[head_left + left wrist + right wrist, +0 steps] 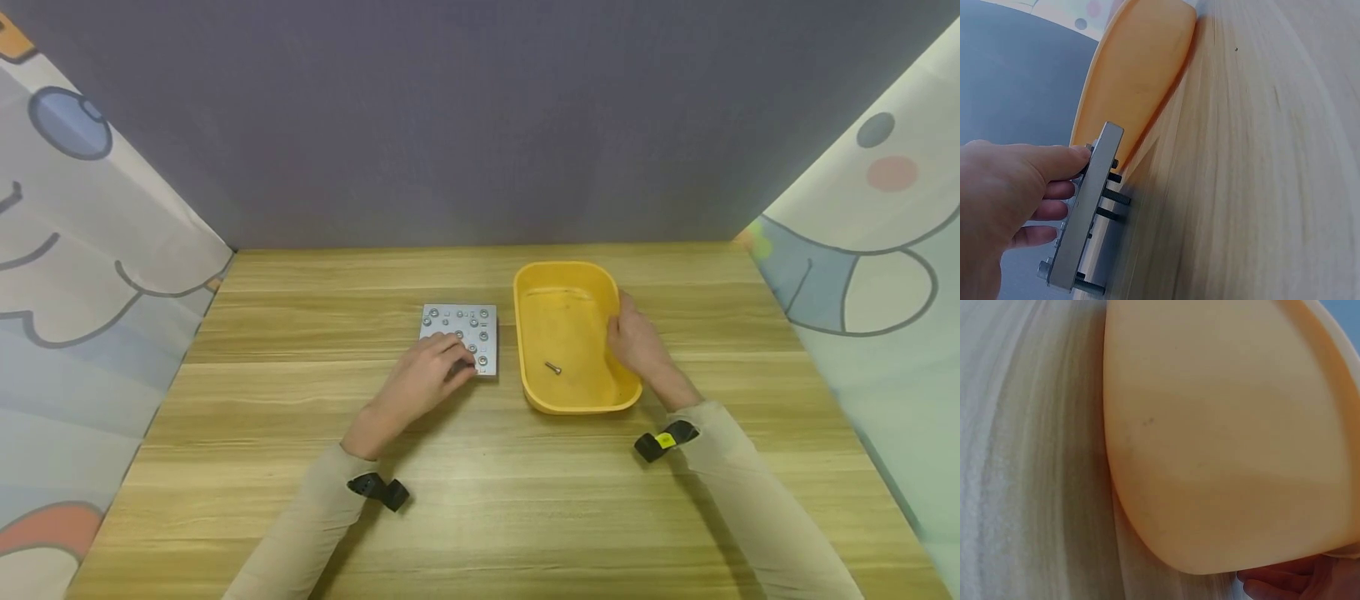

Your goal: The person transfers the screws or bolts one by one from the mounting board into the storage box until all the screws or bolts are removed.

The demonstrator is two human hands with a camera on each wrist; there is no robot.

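A metal plate (pixel 490 327) set with several socket-head screws lies left of a yellow plastic tray (pixel 528 358). Threaded screw ends (pixel 1116 196) stick out of the plate's underside in the left wrist view. My left hand (pixel 431 375) is over the plate's near right part, thumb and forefinger pinching a screw at its face; the fingertips partly hide that screw. With my right hand (pixel 639 340) I grip the tray's right rim, fingers outside the wall. One loose screw (pixel 552 367) lies on the tray's floor. The right wrist view shows mostly the tray's outer wall (pixel 1229 456).
The wooden table (pixel 480 517) stretches in front of and to both sides of the plate and tray. A dark grey wall panel (pixel 480 125) rises behind its back edge. Cartoon-printed curtains (pixel 885 267) hang at the left and right sides.
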